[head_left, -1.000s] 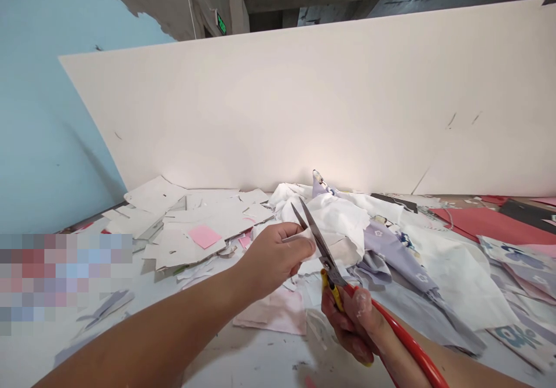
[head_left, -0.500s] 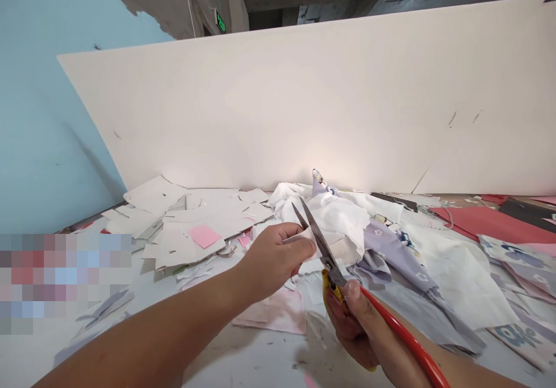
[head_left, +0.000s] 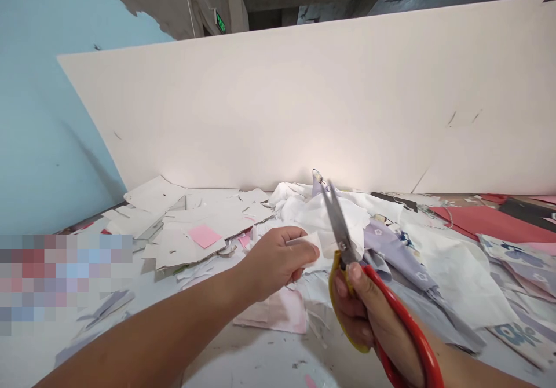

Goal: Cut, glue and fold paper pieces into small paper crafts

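Note:
My left hand (head_left: 278, 260) is closed in a pinch on a small white scrap of fabric (head_left: 313, 243) held above the table. My right hand (head_left: 369, 313) grips a pair of scissors (head_left: 341, 231) with red and yellow handles. The blades are closed and point up and away, just right of the scrap and apart from it. A heap of white and lilac flowered fabric (head_left: 391, 243) lies right behind both hands.
A big white board (head_left: 304, 98) leans upright along the far side of the table. White card pieces and a pink square (head_left: 204, 235) lie at the left. Red and black sheets (head_left: 490, 223) lie at the right. A pale pink fabric piece (head_left: 278, 313) lies under my hands.
The scissor blades were open around the white scrap; now they are closed and have moved right and up, away from it. My left hand has held still.

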The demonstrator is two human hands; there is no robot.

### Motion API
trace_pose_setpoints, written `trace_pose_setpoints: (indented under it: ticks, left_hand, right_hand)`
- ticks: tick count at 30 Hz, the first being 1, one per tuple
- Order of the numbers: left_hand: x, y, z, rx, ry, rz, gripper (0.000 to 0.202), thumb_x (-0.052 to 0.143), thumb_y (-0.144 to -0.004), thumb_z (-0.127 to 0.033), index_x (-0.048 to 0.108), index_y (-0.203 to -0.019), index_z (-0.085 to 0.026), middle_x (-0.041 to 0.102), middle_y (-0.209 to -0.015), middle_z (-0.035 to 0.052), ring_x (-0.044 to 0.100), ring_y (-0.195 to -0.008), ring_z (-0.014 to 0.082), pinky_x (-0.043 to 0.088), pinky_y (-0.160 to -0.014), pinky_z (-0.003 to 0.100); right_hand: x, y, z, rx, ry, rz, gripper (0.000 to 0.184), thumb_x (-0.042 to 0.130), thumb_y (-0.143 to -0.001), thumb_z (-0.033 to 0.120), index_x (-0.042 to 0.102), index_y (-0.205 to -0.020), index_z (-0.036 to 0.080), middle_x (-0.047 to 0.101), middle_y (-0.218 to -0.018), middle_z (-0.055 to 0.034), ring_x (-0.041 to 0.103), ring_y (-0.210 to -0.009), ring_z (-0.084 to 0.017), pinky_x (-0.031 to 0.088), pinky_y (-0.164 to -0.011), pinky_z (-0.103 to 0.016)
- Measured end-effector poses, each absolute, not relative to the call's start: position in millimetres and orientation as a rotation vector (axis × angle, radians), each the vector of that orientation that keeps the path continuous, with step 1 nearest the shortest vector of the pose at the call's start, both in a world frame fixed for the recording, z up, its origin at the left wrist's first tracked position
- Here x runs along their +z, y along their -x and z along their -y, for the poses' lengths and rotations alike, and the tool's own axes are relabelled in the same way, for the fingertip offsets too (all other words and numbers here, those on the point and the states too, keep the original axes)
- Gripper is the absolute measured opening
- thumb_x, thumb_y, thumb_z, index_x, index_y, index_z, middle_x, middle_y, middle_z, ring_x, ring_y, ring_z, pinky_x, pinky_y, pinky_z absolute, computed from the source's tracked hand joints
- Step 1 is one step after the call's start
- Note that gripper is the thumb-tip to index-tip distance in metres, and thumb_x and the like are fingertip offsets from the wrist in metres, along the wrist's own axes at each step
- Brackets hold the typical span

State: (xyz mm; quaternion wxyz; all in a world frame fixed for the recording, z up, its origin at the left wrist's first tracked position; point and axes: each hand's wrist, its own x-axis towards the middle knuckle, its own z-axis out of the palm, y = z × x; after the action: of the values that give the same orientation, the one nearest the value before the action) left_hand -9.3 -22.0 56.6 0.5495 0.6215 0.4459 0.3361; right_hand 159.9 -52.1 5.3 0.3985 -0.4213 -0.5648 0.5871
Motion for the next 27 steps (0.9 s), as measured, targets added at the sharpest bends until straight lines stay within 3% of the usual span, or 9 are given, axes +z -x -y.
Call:
trace_pose_setpoints:
  ticks: [3,6,10,15,22,27]
  left_hand:
    - [56.6,7.2,21.7,0.506,-1.507,-1.036,0.019,0.06,-0.066,-0.031,0.047,-0.062,-0.018,0.043,-0.045,-0.0066,0.034,-0.042,0.0066,0.027,-0.042,0.02]
    - [56.2,5.7,21.8,0.322,-1.543,-1.028,0.019,0.063,-0.064,-0.033,0.053,-0.065,-0.017,0.047,-0.047,-0.0053,0.039,-0.044,0.0074,0.028,-0.042,0.02]
    - [57.5,6.3,21.6,0.273,-1.581,-1.005,0.019,0.064,-0.063,-0.033,0.053,-0.063,-0.017,0.046,-0.048,-0.0057,0.04,-0.047,0.008,0.03,-0.045,0.02]
    - [54.9,6.9,19.7,0.459,-1.554,-0.99,0.011,0.061,-0.064,-0.025,0.053,-0.065,-0.018,0.042,-0.056,-0.0065,0.035,-0.052,0.0064,0.026,-0.049,0.021]
    - [37.0,0.9,20.0,0.631,-1.422,-0.964,0.016,0.058,-0.07,-0.03,0.058,-0.082,-0.019,0.052,-0.064,-0.0038,0.047,-0.057,0.0083,0.031,-0.053,0.023]
    - [36.9,-1.5,19.9,0.703,-1.442,-0.909,0.008,0.055,-0.072,-0.024,0.056,-0.073,-0.016,0.053,-0.06,-0.0035,0.047,-0.049,0.0056,0.03,-0.05,0.021]
  right_hand:
    - [6.0,-164.1,44.5,1.432,0.92,1.333,0.041,0.049,-0.079,0.056,0.038,-0.061,0.021,0.035,-0.047,0.0082,0.031,-0.041,-0.007,0.026,-0.042,-0.023]
    - [9.8,-169.0,40.3,1.426,0.928,1.329,0.029,0.064,-0.073,0.04,0.042,-0.069,0.021,0.047,-0.056,0.0072,0.032,-0.042,-0.006,0.026,-0.043,-0.022]
    - [14.6,-170.1,39.9,1.381,1.105,1.414,0.02,0.062,-0.072,0.028,0.043,-0.068,0.021,0.046,-0.056,0.0072,0.033,-0.043,-0.006,0.026,-0.044,-0.023]
    - [16.1,-165.9,39.5,1.342,1.105,1.297,0.019,0.057,-0.072,0.029,0.04,-0.071,0.023,0.049,-0.059,0.0082,0.034,-0.04,-0.006,0.026,-0.042,-0.023]
    - [12.8,-167.9,40.8,1.313,1.044,1.266,0.019,0.059,-0.075,0.029,0.042,-0.073,0.023,0.049,-0.061,0.0082,0.041,-0.046,-0.007,0.033,-0.047,-0.022]
    - [9.3,-166.8,38.6,1.352,0.949,1.23,0.023,0.061,-0.076,0.035,0.043,-0.071,0.021,0.048,-0.053,0.0072,0.041,-0.044,-0.008,0.032,-0.045,-0.022]
